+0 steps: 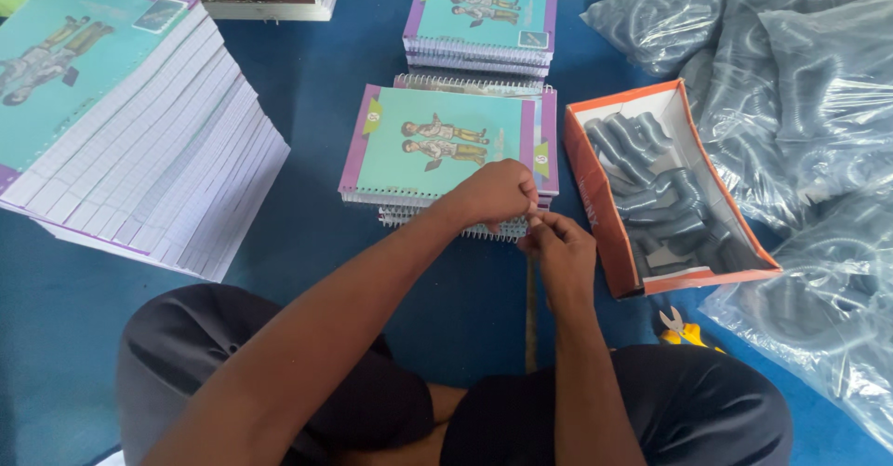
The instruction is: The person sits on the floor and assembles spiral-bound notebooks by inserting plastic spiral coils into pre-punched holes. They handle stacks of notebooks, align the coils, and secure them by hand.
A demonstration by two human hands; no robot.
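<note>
The teal-covered notebook (437, 140) with purple edges lies mid-floor atop others; the left hand (498, 194) curls closed on its wire spiral binding (493, 231), the right hand (561, 252) pinching the same spiral. Just right sits an orange box (605, 215) of grey coils, beyond it clear bags (800, 85).

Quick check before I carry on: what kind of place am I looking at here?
Probably a small notebook-binding workshop, with work done on the floor. Stacks of unbound notebooks stand around, an orange box holds grey spiral coils, and both hands, left hand and right hand, are at a notebook's wire spine.
</note>
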